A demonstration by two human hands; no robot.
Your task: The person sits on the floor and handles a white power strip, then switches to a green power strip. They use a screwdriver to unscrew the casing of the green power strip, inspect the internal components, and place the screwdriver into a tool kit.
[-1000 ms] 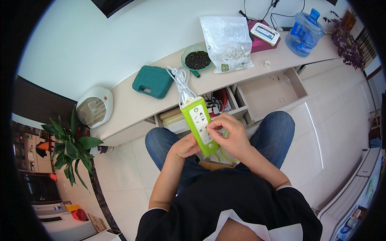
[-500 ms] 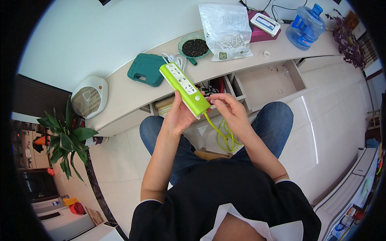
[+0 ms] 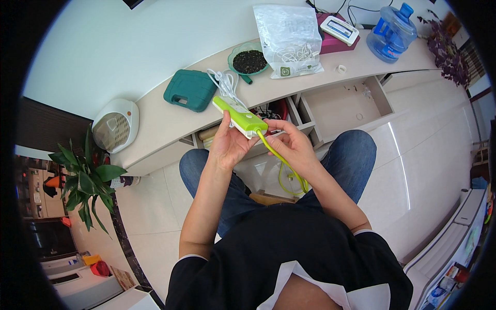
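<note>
left hand [image 3: 231, 147] curled round a lime-green, rectangular plastic power strip [image 3: 244, 118], held up short of the pale, curved surface [image 3: 155, 126] | right hand [image 3: 294, 147] at its cord end, fingers bent, honestly can't tell if it's pinching anything | bundled white cable [image 3: 226, 82] beyond, near a teal plastic case [image 3: 188, 89]
</note>
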